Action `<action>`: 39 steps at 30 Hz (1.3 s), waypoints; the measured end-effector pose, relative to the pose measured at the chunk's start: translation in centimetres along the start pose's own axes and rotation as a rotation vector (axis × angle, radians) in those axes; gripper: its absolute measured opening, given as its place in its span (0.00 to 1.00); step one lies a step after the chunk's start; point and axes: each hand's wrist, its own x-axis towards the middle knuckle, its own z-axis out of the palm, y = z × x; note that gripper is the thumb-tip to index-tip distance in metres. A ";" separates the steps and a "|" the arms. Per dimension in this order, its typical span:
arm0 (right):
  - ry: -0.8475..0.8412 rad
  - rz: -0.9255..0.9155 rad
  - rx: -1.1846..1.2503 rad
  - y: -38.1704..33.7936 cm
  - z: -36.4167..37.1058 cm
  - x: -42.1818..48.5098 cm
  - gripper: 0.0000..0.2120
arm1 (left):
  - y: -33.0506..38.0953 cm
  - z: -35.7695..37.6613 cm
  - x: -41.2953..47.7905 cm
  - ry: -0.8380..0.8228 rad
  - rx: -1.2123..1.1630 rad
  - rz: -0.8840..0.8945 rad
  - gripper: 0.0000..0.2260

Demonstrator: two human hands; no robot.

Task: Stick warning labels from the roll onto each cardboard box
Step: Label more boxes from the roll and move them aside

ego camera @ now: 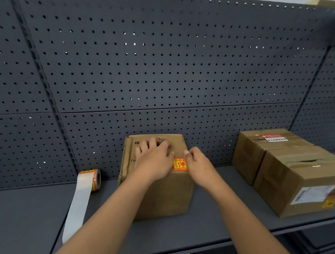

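Orange label [179, 164] — partly hidden beneath right hand [196, 163].

Left hand [153, 157] flat, right hand [198, 164] curled.

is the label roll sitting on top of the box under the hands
No, the label roll stands on the shelf to the left of the box, apart from it.
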 end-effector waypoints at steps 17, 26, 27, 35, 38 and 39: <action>-0.005 0.226 0.526 0.4 -0.4 -0.6 0.12 | 0.1 0.4 -0.3 0.009 -0.001 0.017 0.26; 0.123 0.140 0.588 0.7 0.5 -2.2 0.16 | -1.2 -1.7 -3.2 0.245 -0.495 0.133 0.13; 0.112 0.130 0.592 0.7 0.3 -2.3 0.16 | -1.7 -2.5 -4.0 0.306 -0.509 0.126 0.12; 0.112 0.063 0.646 0.2 0.7 -3.3 0.16 | -9.3 -2.9 -5.0 0.227 -0.604 -0.225 0.24; 0.073 0.098 0.699 -0.3 1.6 -3.5 0.21 | -10.0 -1.6 -5.0 0.087 -0.890 -0.379 0.34; 0.062 0.112 0.723 -0.4 1.8 -3.5 0.21 | -10.2 -1.0 -4.9 0.053 -0.960 -0.412 0.37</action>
